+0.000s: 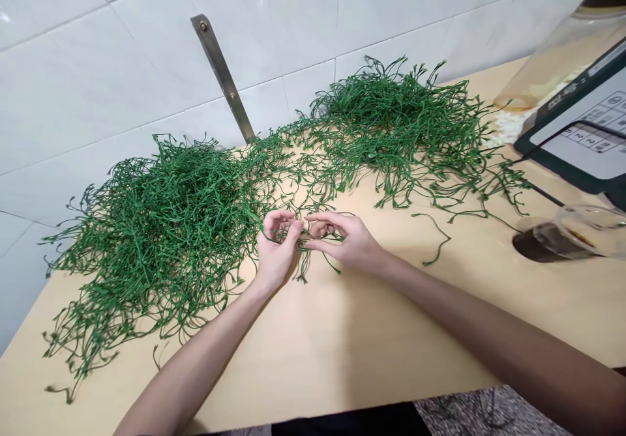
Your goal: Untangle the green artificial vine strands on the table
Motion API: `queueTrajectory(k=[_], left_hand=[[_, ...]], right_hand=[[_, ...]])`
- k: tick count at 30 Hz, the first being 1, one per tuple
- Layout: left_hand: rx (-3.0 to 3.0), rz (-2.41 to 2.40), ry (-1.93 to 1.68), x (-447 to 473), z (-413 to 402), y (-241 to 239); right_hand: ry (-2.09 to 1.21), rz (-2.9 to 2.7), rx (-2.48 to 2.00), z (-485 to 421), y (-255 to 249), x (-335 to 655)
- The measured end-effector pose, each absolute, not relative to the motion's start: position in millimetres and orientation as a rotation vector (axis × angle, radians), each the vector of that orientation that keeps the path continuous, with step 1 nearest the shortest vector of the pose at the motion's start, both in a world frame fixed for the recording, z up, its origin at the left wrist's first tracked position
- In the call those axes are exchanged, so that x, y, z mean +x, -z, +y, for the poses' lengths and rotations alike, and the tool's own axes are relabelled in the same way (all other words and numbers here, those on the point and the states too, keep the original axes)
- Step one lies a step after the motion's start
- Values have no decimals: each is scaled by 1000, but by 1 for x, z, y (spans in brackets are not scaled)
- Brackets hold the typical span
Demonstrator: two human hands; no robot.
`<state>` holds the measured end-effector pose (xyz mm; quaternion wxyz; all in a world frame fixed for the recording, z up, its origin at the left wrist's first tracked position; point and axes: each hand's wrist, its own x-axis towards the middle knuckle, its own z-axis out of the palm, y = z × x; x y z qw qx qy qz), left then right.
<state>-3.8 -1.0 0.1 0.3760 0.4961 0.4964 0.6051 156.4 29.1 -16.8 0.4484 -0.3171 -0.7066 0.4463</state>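
My left hand (276,248) and my right hand (353,243) meet over the middle of the table, fingertips almost touching. Both are closed in a pinch on thin green artificial stems (334,266), whose ends stick out below the fingers. Something small and pale shows between the fingertips, too small to name. Left of my hands spreads a large tangled heap of green stems (161,221) with small budded tips. A second heap (391,123) lies behind and to the right. One loose stem (440,250) rests on the table right of my right hand.
The light wooden table (303,364) meets a white tiled wall (235,38) with a metal bracket (223,77) on it. At right are a clear plastic cup (557,240) of dark liquid, tipped-looking in this view, a dark-framed printed board (587,123) and a large clear container (552,58).
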Motion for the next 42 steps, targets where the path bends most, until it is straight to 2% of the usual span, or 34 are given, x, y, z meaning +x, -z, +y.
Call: queueTrajectory(k=[11,17,27,42], left_hand=[[1258,1245,-1374,0,-4,-7],[1246,1228,-1240,0,-5,-4],[1327,1242,-1231,-1,-5,-3],[1382,1073,-1131,-1,-5,-9]], right_hand=[[-1446,-1246,-815,33,11,154],[-1359,-1269,-846,33,12,155],[-1329,-1310,-893,35,10,156],[-1676,-1198,-814,37,1,161]])
